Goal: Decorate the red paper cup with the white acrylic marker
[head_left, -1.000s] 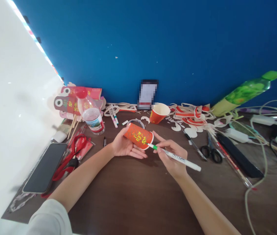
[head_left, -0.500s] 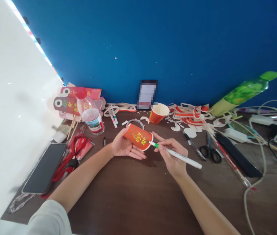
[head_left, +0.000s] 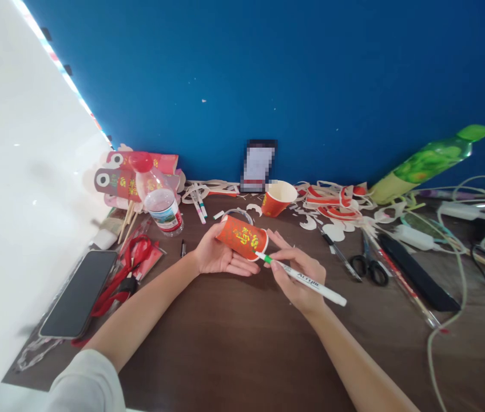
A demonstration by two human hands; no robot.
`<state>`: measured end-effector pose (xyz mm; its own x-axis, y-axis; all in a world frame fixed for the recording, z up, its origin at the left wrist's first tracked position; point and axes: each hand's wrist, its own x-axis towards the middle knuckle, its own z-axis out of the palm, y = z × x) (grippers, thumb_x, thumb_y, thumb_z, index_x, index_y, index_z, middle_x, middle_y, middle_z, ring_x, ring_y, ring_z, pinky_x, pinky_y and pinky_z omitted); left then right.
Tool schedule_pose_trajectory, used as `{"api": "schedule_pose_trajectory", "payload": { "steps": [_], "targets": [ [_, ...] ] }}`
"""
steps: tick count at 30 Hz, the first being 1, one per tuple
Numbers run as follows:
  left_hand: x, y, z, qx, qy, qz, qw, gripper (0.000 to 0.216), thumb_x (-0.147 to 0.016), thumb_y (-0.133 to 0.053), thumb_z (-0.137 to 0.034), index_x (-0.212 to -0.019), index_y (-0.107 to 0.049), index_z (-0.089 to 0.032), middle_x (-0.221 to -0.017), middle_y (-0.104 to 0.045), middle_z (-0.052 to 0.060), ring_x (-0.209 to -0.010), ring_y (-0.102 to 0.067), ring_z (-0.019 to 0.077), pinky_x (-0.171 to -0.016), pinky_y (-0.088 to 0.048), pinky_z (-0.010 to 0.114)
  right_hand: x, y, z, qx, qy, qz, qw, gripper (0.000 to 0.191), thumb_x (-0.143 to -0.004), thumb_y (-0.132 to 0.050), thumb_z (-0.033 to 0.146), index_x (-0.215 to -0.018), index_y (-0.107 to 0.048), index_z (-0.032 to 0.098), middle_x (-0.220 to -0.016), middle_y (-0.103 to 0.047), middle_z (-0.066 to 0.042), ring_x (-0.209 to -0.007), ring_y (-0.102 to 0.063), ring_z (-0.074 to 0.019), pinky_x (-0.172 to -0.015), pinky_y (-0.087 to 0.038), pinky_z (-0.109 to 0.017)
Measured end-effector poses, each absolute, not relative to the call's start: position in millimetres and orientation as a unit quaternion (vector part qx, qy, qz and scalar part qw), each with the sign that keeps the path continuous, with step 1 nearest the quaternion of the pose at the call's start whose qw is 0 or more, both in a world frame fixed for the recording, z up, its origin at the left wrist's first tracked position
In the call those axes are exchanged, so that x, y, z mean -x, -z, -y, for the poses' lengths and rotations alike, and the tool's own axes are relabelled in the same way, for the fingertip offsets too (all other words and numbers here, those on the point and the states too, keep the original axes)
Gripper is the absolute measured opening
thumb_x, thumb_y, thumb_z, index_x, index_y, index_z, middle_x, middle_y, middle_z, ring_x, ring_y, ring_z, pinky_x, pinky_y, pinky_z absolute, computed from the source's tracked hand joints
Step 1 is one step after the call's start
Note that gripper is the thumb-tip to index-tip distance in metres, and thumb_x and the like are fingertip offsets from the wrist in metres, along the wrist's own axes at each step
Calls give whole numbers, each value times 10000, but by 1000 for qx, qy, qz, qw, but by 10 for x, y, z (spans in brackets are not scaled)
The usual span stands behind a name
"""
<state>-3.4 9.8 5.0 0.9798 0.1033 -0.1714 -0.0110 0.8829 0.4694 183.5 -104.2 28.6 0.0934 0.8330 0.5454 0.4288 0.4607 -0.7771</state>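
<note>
Both hands are occupied over the middle of the table (head_left: pixel 225 349): the left hand (head_left: pixel 217 257), palm up with its fingers loosely extended, cradles a red paper cup (head_left: pixel 240 237), while the right hand (head_left: pixel 300 277) pinches a white marker (head_left: pixel 311 280) like a pen. Lying on its side, the cup has its base in the left palm and its rim toward the right hand, its long axis running left to right with the rim end dipping toward the table's front edge. So the left hand is the nearer one, while the marker comes in from the right, its tip at the printed side near the rim; whether it touches cannot be told. Beyond, toward the back edge, a second cup (head_left: pixel 279 200) stands mouth up beside paper scraps (head_left: pixel 332 206). Scissors (head_left: pixel 369 268) and a pen (head_left: pixel 342 256) lie toward the right edge, a clear bottle (head_left: pixel 164 212) stands toward the back left corner, and a phone (head_left: pixel 79 294) lies along the left edge.
</note>
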Motion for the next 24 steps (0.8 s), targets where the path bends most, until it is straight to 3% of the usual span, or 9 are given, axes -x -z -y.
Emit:
{"api": "schedule_pose_trajectory", "payload": {
  "steps": [4, 15, 24],
  "targets": [
    [31, -55, -95, -242, -15, -93, 966, 970, -723, -333, -763, -1309, -443, 3, -1066, -679, 259, -1043, -663, 321, -920, -473, 379, -1872, -253, 1046, 482, -192, 655, 550, 50, -765, -616, 191, -810, -630, 208, -828, -721, -36, -1226, -550, -264, -1110, -403, -491],
    [27, -31, -95, -235, -4, -82, 969, 1012, -708, -291, -809, -1256, -503, 15, -1098, -669, 259, -1062, -657, 315, -913, -488, 369, -1841, -306, 1035, 479, -140, 683, 533, 58, -754, -587, 145, -765, -598, 201, -797, -720, -18, -1202, -567, -253, -1100, -429, -448],
    [18, -21, -93, -245, -2, -97, 965, 1047, -652, -369, -843, -1250, -496, 8, -1069, -681, 255, -1053, -663, 311, -915, -490, 363, -1864, -294, 1038, 490, -134, 663, 550, 45, -756, -593, 147, -737, -609, 185, -859, -723, -49, -1134, -614, -263, -1007, -511, -401]
  ]
}}
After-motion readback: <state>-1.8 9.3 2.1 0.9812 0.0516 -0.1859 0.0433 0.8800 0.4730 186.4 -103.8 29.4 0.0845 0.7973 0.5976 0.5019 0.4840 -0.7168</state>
